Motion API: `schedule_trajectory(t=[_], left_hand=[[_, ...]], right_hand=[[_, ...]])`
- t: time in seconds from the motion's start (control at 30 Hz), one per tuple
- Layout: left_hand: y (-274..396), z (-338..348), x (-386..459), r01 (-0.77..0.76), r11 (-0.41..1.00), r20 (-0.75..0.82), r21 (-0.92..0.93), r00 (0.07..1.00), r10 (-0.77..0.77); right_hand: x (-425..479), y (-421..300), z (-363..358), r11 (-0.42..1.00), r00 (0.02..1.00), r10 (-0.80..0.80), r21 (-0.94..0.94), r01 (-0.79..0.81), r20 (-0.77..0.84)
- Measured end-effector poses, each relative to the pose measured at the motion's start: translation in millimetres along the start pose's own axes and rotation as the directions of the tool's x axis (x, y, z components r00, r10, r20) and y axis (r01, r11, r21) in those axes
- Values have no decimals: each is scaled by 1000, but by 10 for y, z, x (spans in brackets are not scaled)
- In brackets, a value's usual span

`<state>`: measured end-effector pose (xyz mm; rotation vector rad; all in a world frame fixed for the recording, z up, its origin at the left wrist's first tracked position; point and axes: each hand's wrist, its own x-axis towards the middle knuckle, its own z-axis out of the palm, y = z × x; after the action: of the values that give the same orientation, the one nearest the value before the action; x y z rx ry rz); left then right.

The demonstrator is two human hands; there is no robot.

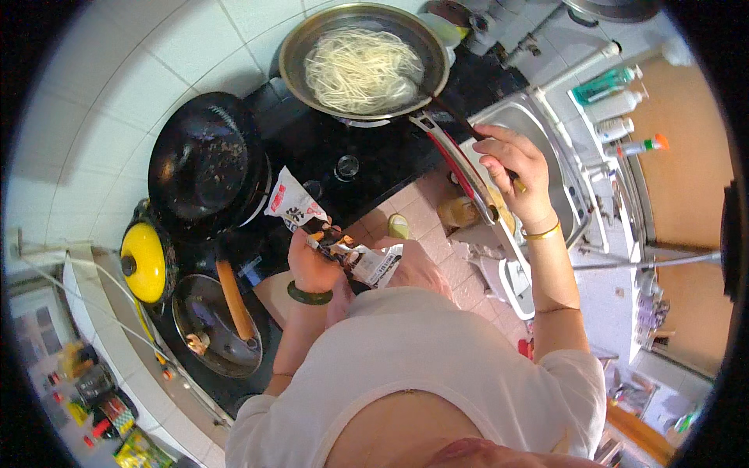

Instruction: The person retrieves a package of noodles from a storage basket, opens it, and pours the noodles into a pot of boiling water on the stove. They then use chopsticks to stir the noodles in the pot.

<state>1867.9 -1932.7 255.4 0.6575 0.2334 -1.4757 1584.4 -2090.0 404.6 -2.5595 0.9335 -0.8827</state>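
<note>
Noodles point(363, 70) lie in liquid in a wide frying pan point(291, 88) on the stove at the top. My right hand point(518, 169) grips a pair of dark chopsticks point(456, 117), or a similar thin utensil, whose far end reaches the pan's right rim. Just below that hand runs the pan's handle point(459, 164), metal with red sides. My left hand point(314, 261) is closed around a crumpled plastic food packet point(295, 202), printed white and dark, held in front of my body. What is inside the packet cannot be told.
A black wok point(202, 164) with dark residue stands left. Near it are a yellow lid point(143, 262) and a pan point(216, 351) with a wooden handle point(234, 301) across it. A steel sink point(518, 117) lies right, with bottles point(608, 88) on a shelf beyond. Tiled wall borders the stove.
</note>
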Motion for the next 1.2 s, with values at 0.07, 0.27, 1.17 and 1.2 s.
schedule_trajectory(t=[0.07,0.27,1.17,1.2], left_hand=[[-50,-18,24,32,999,27,20,999,-33],[-300,-144,-78,166,984,176,61,969,-174],[-2538,237,-97,410,555,58,724,766,-641],[-2356,373,-54,268,474,58,839,822,-567]], right_hand=[[-74,-33,67,998,1000,-20,-67,19,-17],[-529,-327,-221,981,949,-92,-192,34,-302],[-3363,374,139,-65,609,568,768,-637,554],[-3384,432,167,-118,586,593,780,-615,552]])
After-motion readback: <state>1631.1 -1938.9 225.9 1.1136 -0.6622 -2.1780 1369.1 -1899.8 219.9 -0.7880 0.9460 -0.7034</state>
